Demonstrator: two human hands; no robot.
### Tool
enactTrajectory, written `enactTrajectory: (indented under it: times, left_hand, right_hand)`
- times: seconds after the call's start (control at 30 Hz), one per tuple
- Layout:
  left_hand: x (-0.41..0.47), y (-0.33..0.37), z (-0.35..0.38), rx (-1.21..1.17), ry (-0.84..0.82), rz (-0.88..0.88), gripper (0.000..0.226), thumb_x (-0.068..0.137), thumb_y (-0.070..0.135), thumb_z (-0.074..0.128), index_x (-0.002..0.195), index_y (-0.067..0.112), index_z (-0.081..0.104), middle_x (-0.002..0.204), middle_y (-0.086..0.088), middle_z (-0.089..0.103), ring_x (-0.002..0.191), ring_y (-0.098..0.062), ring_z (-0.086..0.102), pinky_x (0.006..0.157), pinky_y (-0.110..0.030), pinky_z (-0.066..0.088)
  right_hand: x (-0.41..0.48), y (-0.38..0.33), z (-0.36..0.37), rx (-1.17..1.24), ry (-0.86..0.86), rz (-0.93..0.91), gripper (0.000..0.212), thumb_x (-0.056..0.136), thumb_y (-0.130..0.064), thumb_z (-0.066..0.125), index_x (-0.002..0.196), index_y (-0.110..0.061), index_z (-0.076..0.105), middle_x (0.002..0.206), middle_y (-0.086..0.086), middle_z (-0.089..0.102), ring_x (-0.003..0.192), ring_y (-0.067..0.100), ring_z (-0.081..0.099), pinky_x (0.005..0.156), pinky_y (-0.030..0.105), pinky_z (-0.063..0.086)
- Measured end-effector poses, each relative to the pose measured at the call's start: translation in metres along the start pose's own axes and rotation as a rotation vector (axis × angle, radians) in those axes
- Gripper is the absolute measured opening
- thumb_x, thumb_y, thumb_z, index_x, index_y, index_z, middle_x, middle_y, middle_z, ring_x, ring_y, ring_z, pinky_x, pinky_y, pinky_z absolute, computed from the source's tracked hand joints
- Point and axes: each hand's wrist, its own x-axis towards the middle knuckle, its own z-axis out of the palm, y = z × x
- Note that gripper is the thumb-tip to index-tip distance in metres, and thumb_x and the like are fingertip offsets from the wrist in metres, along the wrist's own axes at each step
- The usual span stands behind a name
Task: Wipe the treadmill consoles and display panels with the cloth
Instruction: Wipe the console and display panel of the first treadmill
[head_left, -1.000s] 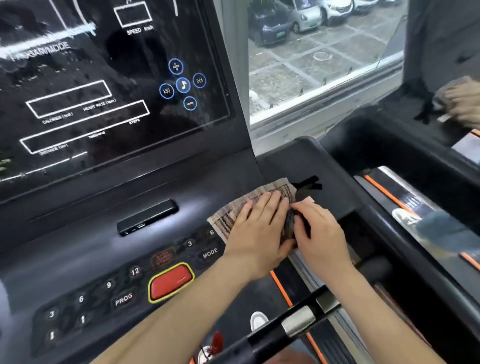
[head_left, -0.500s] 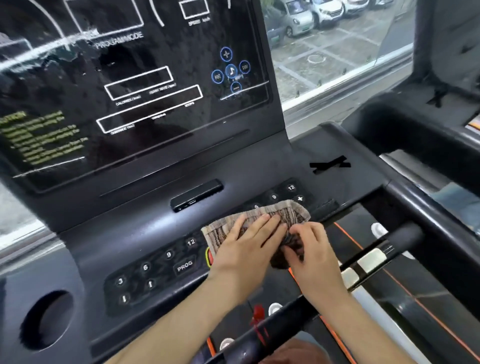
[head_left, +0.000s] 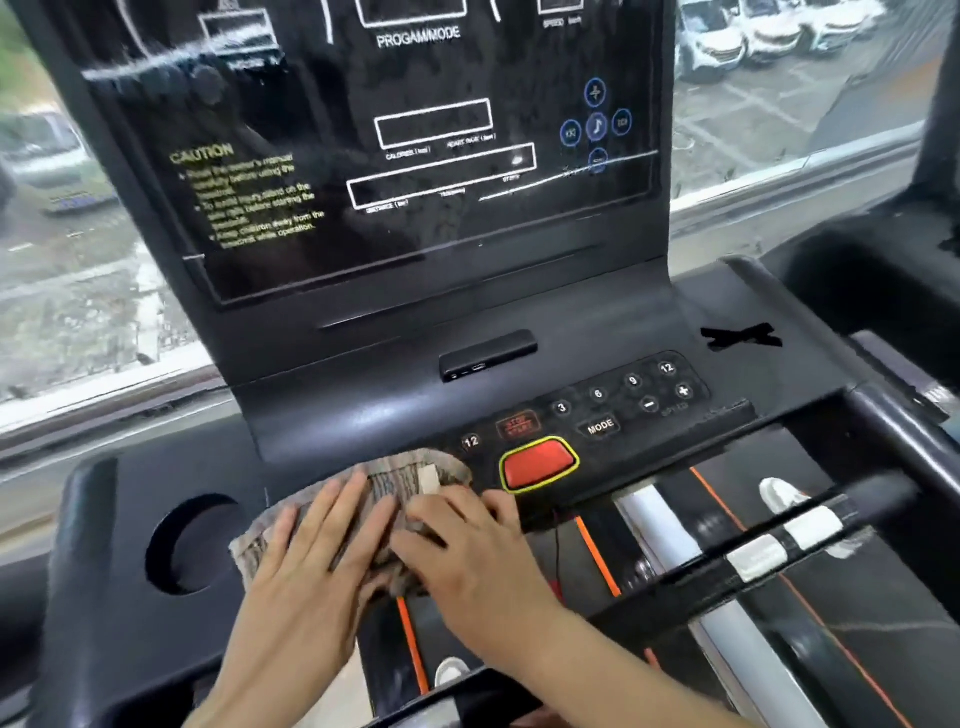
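Mid-wipe. With left hand (head_left: 306, 551) and right hand (head_left: 467, 556) laid flat, fingers straight, gripping nothing, pressing cloth (head_left: 395, 467) onto console (head_left: 363, 410) front edge, just left of red button (head_left: 537, 462). Next, likely: sweep across keypad (head_left: 613, 400), then lift to display panel (head_left: 415, 218) behind.

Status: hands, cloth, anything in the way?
Left hand and right hand flat, pressing the cloth. Cloth on the console, front edge. Red button just right of it, cup holder left.
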Motion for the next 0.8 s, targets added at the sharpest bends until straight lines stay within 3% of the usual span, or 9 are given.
enactTrajectory:
  times: [0.13,0.3,0.4,0.47,0.57,0.63,0.7,0.77,0.8]
  left_hand:
    - [-0.023,-0.019,-0.002,-0.176,0.058,-0.113,0.060,0.102,0.047,0.017,0.147,0.009,0.029,0.155,-0.021,0.021,0.142,-0.033,0.023,0.113,-0.035,0.022]
    - [0.015,-0.009,-0.017,-0.521,0.195,-0.552,0.065,0.099,0.033,0.042,0.153,0.022,0.009,0.160,0.003,-0.010,0.147,-0.019,0.011,0.113,-0.034,0.019]
    - [0.061,-0.021,-0.027,-0.609,0.307,-0.623,0.077,0.093,0.024,0.055,0.152,0.017,0.007,0.160,-0.007,0.010,0.143,-0.016,0.020,0.113,-0.030,0.022]
    - [0.077,-0.027,-0.034,-0.710,0.394,-0.642,0.083,0.085,0.016,0.062,0.149,0.018,0.010,0.138,0.003,0.038,0.113,0.004,0.039,0.092,-0.008,0.032]
    - [0.074,-0.027,-0.040,-0.778,0.412,-0.659,0.087,0.083,0.013,0.064,0.149,0.023,0.009,0.119,0.015,0.042,0.088,0.014,0.039,0.072,0.004,0.031]
    - [0.060,-0.019,-0.037,-0.746,0.363,-0.659,0.088,0.085,0.016,0.063,0.150,0.027,0.006,0.124,0.014,0.046,0.097,0.011,0.045,0.079,0.000,0.033]
    - [0.038,-0.004,-0.028,-0.647,0.288,-0.645,0.084,0.088,0.018,0.061,0.152,0.024,0.007,0.147,0.004,0.036,0.131,-0.005,0.035,0.102,-0.011,0.024]
    - [0.021,0.004,-0.022,-0.513,0.262,-0.568,0.069,0.090,0.015,0.061,0.149,0.019,0.026,0.154,0.002,0.025,0.142,-0.013,0.019,0.112,-0.017,0.011]
    - [0.016,0.002,-0.021,-0.490,0.289,-0.526,0.061,0.088,0.013,0.064,0.143,0.021,0.039,0.150,0.004,0.033,0.139,-0.013,0.026,0.112,-0.021,0.019]
  right_hand:
    - [0.017,-0.018,0.015,0.069,-0.042,-0.174,0.031,0.084,-0.021,0.043,0.103,-0.025,0.067,0.117,-0.005,0.064,0.105,0.016,0.059,0.088,0.032,0.040]
    - [0.032,-0.013,0.033,0.034,-0.194,-0.144,0.052,0.086,-0.023,0.039,0.136,-0.017,0.050,0.144,0.003,0.051,0.130,0.019,0.049,0.108,0.034,0.038]
    - [0.059,-0.004,0.032,-0.012,-0.224,-0.038,0.052,0.088,-0.024,0.040,0.138,-0.016,0.052,0.145,0.003,0.050,0.133,0.017,0.047,0.106,0.042,0.041]
    - [0.074,-0.002,0.034,-0.006,-0.248,-0.032,0.052,0.086,-0.022,0.048,0.137,-0.013,0.053,0.145,0.005,0.050,0.134,0.018,0.046,0.106,0.046,0.040]
    - [0.082,-0.005,0.036,0.012,-0.240,-0.037,0.049,0.082,-0.021,0.060,0.131,-0.015,0.058,0.140,0.005,0.055,0.131,0.019,0.050,0.103,0.043,0.043]
    - [0.081,-0.004,0.031,0.059,-0.196,-0.036,0.034,0.082,-0.023,0.061,0.115,-0.020,0.067,0.124,0.000,0.065,0.116,0.020,0.060,0.090,0.036,0.049]
    - [0.080,-0.001,0.021,0.139,-0.202,-0.043,0.019,0.079,-0.021,0.068,0.098,-0.022,0.068,0.104,-0.006,0.068,0.097,0.021,0.063,0.075,0.034,0.050]
    - [0.081,0.005,0.014,0.215,-0.254,-0.035,0.020,0.076,-0.018,0.074,0.092,-0.022,0.064,0.093,-0.006,0.063,0.089,0.022,0.059,0.071,0.034,0.050]
    - [0.084,0.007,0.011,0.261,-0.265,-0.024,0.021,0.075,-0.016,0.074,0.092,-0.022,0.062,0.092,-0.006,0.062,0.089,0.022,0.057,0.071,0.035,0.050]
